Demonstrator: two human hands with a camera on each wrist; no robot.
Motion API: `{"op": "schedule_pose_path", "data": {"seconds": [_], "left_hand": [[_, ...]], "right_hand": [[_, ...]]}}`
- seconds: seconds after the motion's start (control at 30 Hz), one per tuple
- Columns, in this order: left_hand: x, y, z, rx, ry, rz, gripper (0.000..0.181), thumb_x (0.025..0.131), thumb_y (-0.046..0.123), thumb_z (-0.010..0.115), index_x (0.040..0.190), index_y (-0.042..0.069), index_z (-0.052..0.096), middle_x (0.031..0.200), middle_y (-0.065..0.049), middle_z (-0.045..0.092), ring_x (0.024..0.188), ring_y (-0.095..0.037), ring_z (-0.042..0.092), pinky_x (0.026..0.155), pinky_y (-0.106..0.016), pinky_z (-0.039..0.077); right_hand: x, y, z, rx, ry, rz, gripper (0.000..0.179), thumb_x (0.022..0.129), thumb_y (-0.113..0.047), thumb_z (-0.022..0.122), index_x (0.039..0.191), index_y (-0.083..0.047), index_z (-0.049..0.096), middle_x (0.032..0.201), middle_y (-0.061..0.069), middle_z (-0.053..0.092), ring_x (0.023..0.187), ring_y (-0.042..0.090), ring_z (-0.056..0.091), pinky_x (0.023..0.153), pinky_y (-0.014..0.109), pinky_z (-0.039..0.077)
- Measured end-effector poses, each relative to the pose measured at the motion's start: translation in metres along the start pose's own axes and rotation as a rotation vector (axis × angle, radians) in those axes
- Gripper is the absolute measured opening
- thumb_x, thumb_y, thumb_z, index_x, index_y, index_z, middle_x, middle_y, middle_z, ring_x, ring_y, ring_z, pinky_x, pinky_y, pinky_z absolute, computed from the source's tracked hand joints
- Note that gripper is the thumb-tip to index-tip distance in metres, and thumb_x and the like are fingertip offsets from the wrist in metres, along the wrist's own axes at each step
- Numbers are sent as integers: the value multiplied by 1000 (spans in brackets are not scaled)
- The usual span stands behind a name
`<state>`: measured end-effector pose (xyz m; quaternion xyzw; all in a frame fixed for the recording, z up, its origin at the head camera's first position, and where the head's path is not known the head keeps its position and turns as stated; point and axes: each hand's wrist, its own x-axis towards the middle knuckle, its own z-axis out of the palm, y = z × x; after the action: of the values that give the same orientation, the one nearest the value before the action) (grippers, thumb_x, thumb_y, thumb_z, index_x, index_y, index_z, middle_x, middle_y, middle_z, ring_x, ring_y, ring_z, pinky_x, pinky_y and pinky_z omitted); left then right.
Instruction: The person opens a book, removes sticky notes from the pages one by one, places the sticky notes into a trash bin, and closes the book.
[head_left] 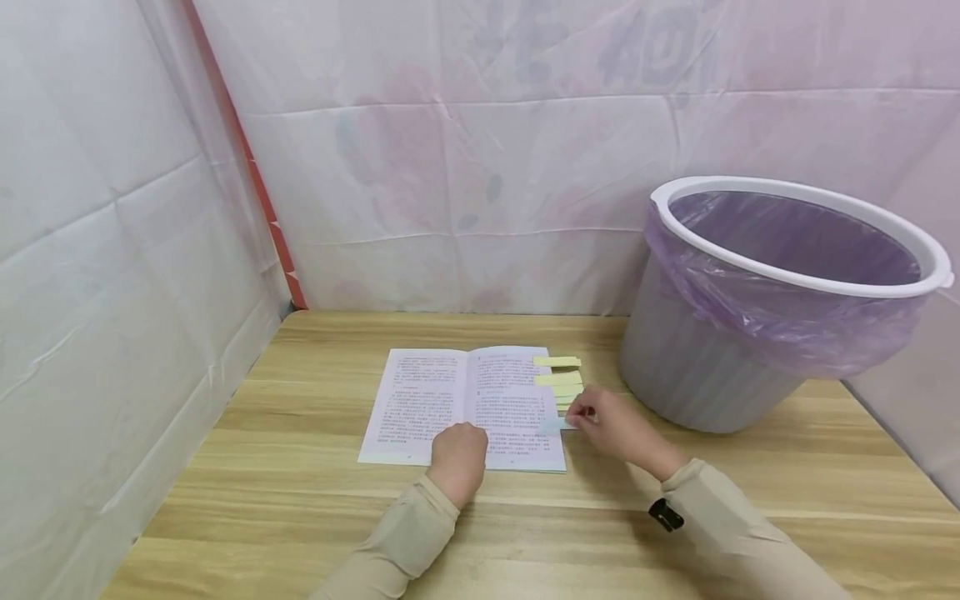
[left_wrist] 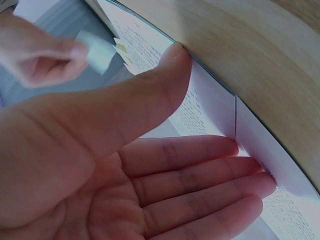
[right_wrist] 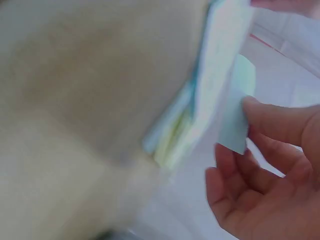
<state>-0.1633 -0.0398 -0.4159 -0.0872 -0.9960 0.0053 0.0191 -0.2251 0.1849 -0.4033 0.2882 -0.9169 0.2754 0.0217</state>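
An open book (head_left: 423, 396) with printed pages lies flat on the wooden table. My left hand (head_left: 459, 458) rests on it near the lower middle; the left wrist view has its fingers (left_wrist: 200, 180) extended, with the tips by the gutter and the thumb at the page edge. At the book's right edge my right hand (head_left: 611, 421) pinches a pale blue-green sticky note (right_wrist: 235, 112) between thumb and fingers. Several yellow sticky notes (head_left: 558, 379) project from the right page, above that hand.
A grey trash bin (head_left: 697, 358) with a white rim and a purple liner bag (head_left: 750, 308) stands at the back right of the table (head_left: 247, 500). White sheeting (head_left: 450, 183) hangs behind and to the left.
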Motion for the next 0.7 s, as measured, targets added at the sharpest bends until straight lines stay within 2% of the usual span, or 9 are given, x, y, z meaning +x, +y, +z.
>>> {"op": "schedule_pose_path", "data": {"seconds": [0.07,0.13,0.23,0.3,0.37,0.47,0.57,0.63,0.7], "left_hand": [[0,0,0,0,-8,-1,5,79,6,76,79,3,72,65,-8,64,58,-19,65,50,-28,55],[0,1,-1,0,-15,-4,6,79,7,76,79,3,72,65,-8,64,58,-19,65,50,-28,55],[-1,1,-1,-5,-18,-6,5,79,6,76,79,3,72,65,-8,65,58,-19,65,50,-28,55],[-1,1,-1,-8,-12,-6,5,78,6,76,78,3,72,65,-8,64,58,-18,65,50,-29,55],[-1,1,-2,-9,-9,-5,5,78,5,76,78,3,72,64,-8,64,58,-18,65,50,-28,55],[-2,1,-2,-8,-2,-5,4,78,5,76,79,3,72,64,-7,65,58,-18,65,50,-28,55],[-2,1,-3,-9,-1,-6,4,78,4,76,78,3,72,65,-8,65,58,-18,65,51,-28,55],[-2,1,-3,-11,1,-8,3,78,4,75,78,3,72,65,-8,65,58,-19,65,51,-28,55],[-2,1,-3,-12,3,-9,4,78,3,75,76,3,72,64,-8,64,58,-19,65,51,-28,55]], "right_hand": [[0,-9,-14,-35,108,-61,4,83,-2,73,80,-5,72,76,-6,57,72,9,51,62,25,45],[0,-20,-32,-77,270,-193,2,81,-6,74,81,-4,74,76,-3,58,71,12,51,62,27,42],[1,-40,-64,-154,614,-435,18,88,-19,70,79,-5,75,72,4,56,65,22,47,62,35,35],[3,-55,-87,-213,888,-541,29,91,-28,67,74,-5,75,68,11,55,61,32,45,61,43,31],[4,-66,-111,-266,1138,-543,30,91,-29,67,72,-6,74,64,16,54,61,41,42,63,50,27],[4,-68,-144,-325,1368,-378,22,86,-21,73,73,-4,73,67,23,55,69,50,44,73,52,31],[-1,-56,-171,-371,1318,-120,18,88,-16,68,80,-1,75,77,27,58,81,51,45,89,45,27],[-5,-46,-185,-393,1186,59,21,91,-16,65,88,2,74,85,28,60,88,52,46,96,44,23],[-8,-39,-195,-407,1025,195,24,92,-15,60,95,6,72,91,29,60,93,52,45,97,52,22]]}}
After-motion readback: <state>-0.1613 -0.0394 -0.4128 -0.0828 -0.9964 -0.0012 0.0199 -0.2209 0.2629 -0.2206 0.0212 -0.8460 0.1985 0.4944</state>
